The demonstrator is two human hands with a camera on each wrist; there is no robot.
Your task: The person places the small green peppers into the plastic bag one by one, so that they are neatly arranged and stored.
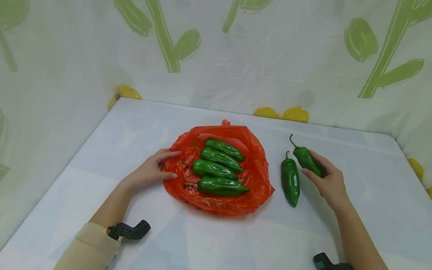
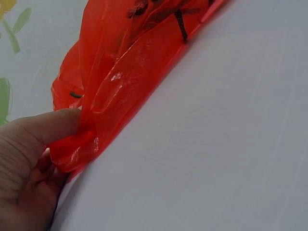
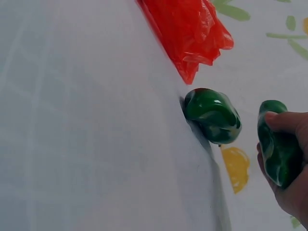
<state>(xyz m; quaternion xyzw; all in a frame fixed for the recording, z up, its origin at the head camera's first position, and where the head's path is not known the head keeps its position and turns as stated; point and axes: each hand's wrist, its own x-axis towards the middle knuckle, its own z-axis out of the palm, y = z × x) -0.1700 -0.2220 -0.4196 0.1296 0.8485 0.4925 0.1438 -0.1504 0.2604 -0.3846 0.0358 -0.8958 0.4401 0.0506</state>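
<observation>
A red plastic bag [image 1: 215,205] lies spread on the table, with several green peppers [image 1: 223,187] side by side on it, stems to the left. My left hand [image 1: 152,170] pinches the bag's left edge; in the left wrist view the thumb [image 2: 62,126] presses the film against the fingers. To the right of the bag, my right hand [image 1: 329,179] grips a green pepper [image 1: 306,159], its stem pointing up and left. Another green pepper [image 1: 290,182] lies on the table just left of that hand, between it and the bag.
The white table [image 1: 228,256] has its far edge against a pale curtain [image 1: 284,63] printed with green leaves and yellow shapes. Dark bands [image 1: 128,230] sit on both wrists. Table surface shows in front of the bag and right of the right hand.
</observation>
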